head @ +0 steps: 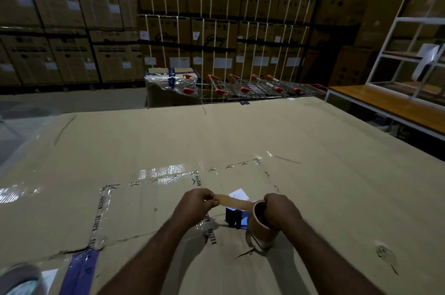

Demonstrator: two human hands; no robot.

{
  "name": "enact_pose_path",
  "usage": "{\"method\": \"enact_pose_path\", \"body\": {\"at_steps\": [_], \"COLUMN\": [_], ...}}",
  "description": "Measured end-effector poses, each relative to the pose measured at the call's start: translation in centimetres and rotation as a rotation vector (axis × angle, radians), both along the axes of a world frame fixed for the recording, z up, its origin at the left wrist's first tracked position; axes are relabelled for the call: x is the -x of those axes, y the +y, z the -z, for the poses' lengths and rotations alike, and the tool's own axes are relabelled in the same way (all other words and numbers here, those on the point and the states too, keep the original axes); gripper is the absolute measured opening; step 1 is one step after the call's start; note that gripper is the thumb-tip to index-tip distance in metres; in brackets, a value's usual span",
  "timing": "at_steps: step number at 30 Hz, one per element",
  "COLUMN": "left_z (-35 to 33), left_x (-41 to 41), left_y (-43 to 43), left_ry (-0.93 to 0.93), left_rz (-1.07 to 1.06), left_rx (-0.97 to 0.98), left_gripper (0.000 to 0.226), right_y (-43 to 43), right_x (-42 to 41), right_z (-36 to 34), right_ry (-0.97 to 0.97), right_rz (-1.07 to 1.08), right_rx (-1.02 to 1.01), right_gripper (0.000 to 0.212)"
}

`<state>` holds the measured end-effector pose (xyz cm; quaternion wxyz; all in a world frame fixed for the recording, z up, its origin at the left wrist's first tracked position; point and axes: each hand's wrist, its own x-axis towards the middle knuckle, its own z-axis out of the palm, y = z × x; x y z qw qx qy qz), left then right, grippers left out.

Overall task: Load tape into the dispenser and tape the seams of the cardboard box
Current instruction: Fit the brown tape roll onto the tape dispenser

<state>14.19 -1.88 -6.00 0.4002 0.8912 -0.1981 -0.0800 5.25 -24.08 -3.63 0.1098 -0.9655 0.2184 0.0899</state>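
Observation:
A brown tape roll (261, 221) is gripped by my right hand (280, 210), fingers through its core. A strip of tape (232, 200) runs from the roll leftward to my left hand (195, 205), which pinches its free end. Just beyond and under the strip, the dark blue tape dispenser (236, 219) lies on the big flat cardboard box (216, 138). A second, thinner roll or ring (257, 244) rests on the box below my right hand. Clear printed tape (168, 174) covers seams on the box top.
A small white paper (238, 194) lies beyond the dispenser. A row of shopping trolleys (252, 87) stands past the box's far edge. A wooden-topped table with a white frame (397, 107) is at the right. Stacked cartons (216, 17) fill the back wall.

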Motion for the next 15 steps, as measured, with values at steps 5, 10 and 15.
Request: {"method": "enact_pose_path", "body": {"at_steps": [5, 10, 15], "left_z": [0.5, 0.8, 0.5], "left_x": [-0.1, -0.4, -0.3], "left_y": [0.0, 0.0, 0.1], "left_ry": [-0.007, -0.003, -0.036], "left_rz": [-0.002, -0.01, -0.011], "left_rx": [-0.019, -0.012, 0.016], "left_gripper": [0.008, 0.006, 0.01], "right_y": [0.0, 2.2, 5.3], "right_x": [-0.5, -1.2, -2.7], "right_z": [-1.2, -3.2, -2.6], "right_ry": [0.085, -0.076, 0.082], "right_rz": [0.064, -0.097, -0.201], "right_rx": [-0.055, -0.169, 0.018], "right_gripper": [0.034, 0.072, 0.057]}}
